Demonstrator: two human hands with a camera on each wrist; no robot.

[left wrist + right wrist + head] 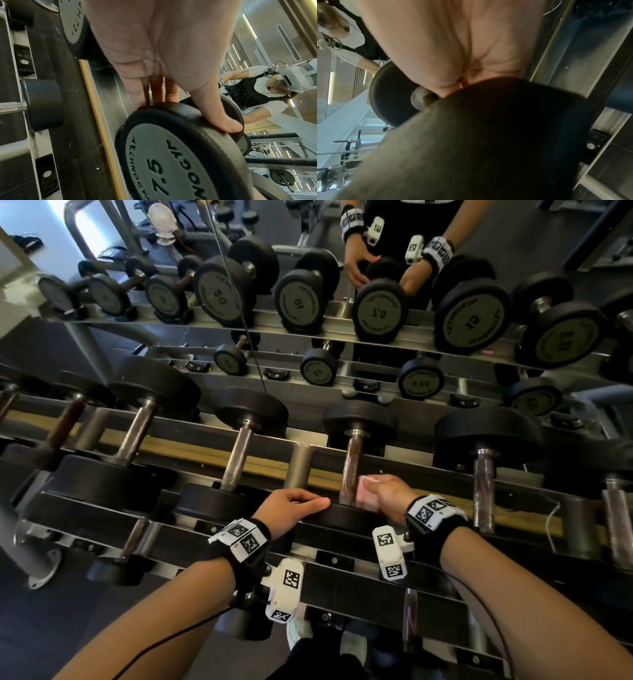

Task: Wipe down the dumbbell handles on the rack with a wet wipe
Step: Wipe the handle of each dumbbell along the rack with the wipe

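Note:
The 7.5 dumbbell lies on the top tier of the rack [445,481], its worn metal handle [353,460] pointing away from me. My left hand [305,503] grips the dumbbell's near head [171,155], thumb [221,119] on the rim and fingers [135,94] curled behind it. My right hand [380,491] holds a pale pink wet wipe [363,494] pressed against the right side of the handle's near end. In the right wrist view the palm [453,47] and the dark near head [505,135] hide the wipe; only the handle's far collar [421,97] shows.
Other dumbbells sit left [236,460] and right [483,484] of this one on the same tier. A lower tier [342,577] juts toward me under my wrists. A mirror [308,302] behind the rack reflects the dumbbells and my hands.

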